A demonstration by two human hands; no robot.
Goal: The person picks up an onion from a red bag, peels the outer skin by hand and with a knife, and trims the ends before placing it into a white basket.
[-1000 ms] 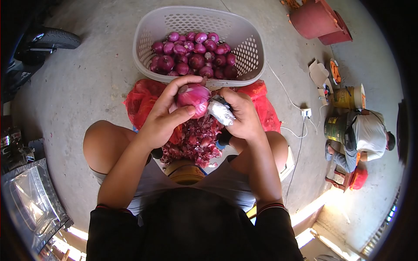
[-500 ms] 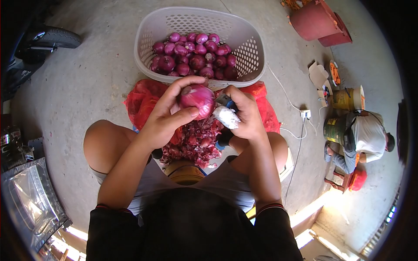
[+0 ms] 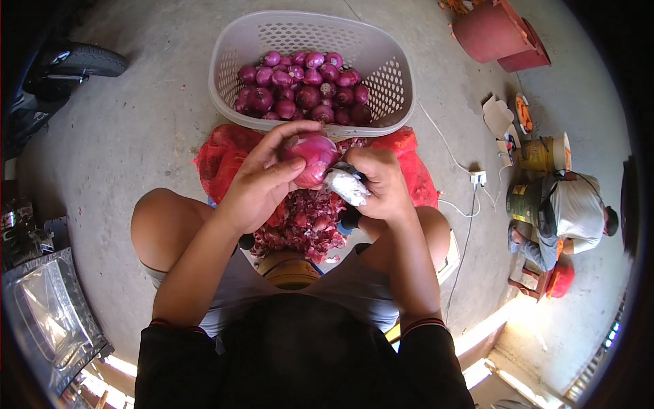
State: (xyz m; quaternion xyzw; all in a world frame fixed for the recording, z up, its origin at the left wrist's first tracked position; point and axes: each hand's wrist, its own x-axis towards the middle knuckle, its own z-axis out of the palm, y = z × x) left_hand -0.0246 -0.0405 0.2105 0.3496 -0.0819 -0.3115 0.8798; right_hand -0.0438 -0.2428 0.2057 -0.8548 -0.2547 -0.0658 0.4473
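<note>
My left hand [image 3: 262,178] is wrapped round a red onion [image 3: 313,159], thumb across its near face and fingers behind it. Close on the onion's right side, my right hand [image 3: 381,180] grips a small tool with a white wrapping [image 3: 347,187]. The fingers hide most of this tool, so its exact kind does not show. Below both hands lies a heap of dry onion skins [image 3: 310,221] on a red mesh sack [image 3: 228,155]. Beyond them stands a grey plastic basket [image 3: 235,44] holding many purple-red onions [image 3: 308,97].
A power strip [image 3: 478,178] with cables lies on the floor to the right. Farther right, another person [image 3: 575,208] bends beside buckets [image 3: 545,154]. Red tubs [image 3: 494,34] stand at the upper right, and a black tyre [image 3: 92,59] juts in at the left.
The onion has turned slightly in my left hand, and the thumb has shifted up over it. My right hand has rotated, bringing the white-wrapped tool a little nearer the onion.
</note>
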